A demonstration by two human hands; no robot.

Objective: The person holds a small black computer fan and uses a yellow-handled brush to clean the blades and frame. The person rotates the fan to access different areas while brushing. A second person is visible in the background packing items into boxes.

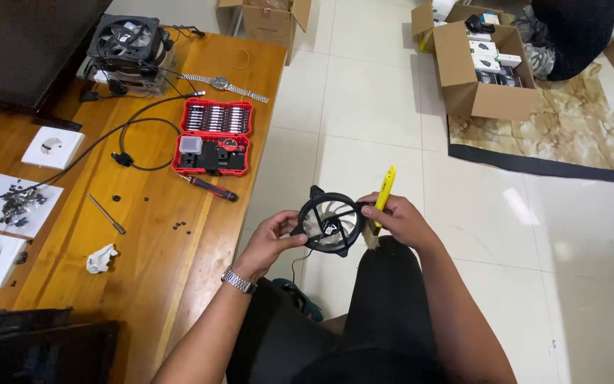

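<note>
We see the round black fan (330, 225) held over the lap, off the tabletop (151, 235). The left hand (275, 238) clasps its rim at nine o'clock; the right hand (396, 219) grips the three o'clock edge together with a yellow brush (385, 195). The red bit case (212, 136) lies open, a screwdriver (211, 187) beside it; brushing appears under way.
</note>
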